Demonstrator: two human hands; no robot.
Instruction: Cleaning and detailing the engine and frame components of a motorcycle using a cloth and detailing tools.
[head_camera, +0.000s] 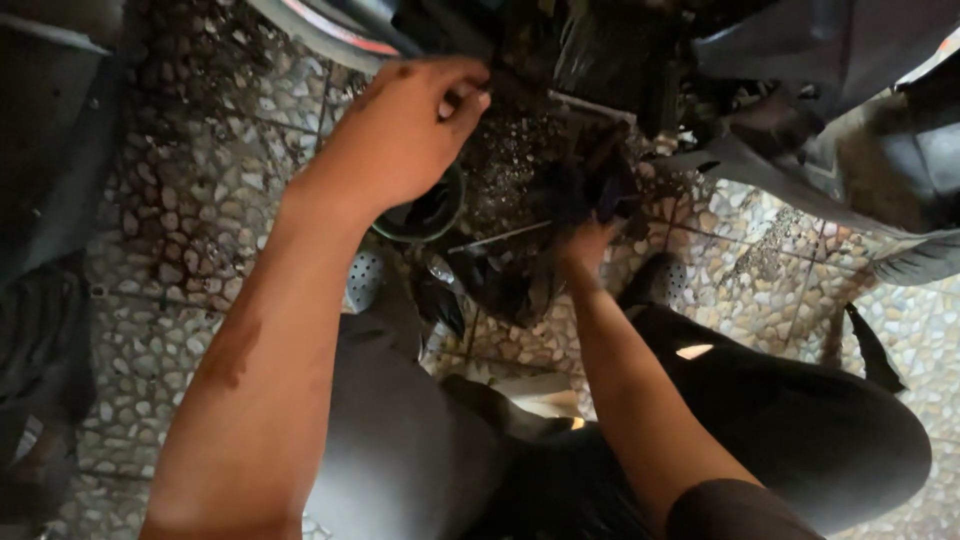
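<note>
Far left of the frame: dark, blurred shapes (45, 200), cut off by the edge, too murky to name. Beside them, pebble-patterned floor tiles (190, 210) running down the left side.

Upper left of centre: left hand (405, 130), raised high and close to the camera, fingers curled in, thumb pressed against the fingertips. Possibly pinching something small, but too blurred to tell what, if anything. Forearm streaked with dark grime, stretching down to the bottom left corner. Just above the hand, a curved tyre or rim (320, 28) with a reddish stripe, cut off by the top edge.

Just below that hand: small round dark bowl (432, 212), half hidden behind the wrist.

Centre: heap of black, greasy parts (560, 150) under a machine, mostly shadow, single pieces impossible to separate. Right hand (585, 240) reaching up into that heap, fingertips buried among the dark parts, grip hidden, so no telling how far closed or on what.

Lower centre and right: crouched knees in dark trousers (800, 420), shoe tips (365, 280) peeking out either side.

Upper right: grey body panels (830, 50) of the machine, cut off at the top and right edges. More pebble tiles below them.
</note>
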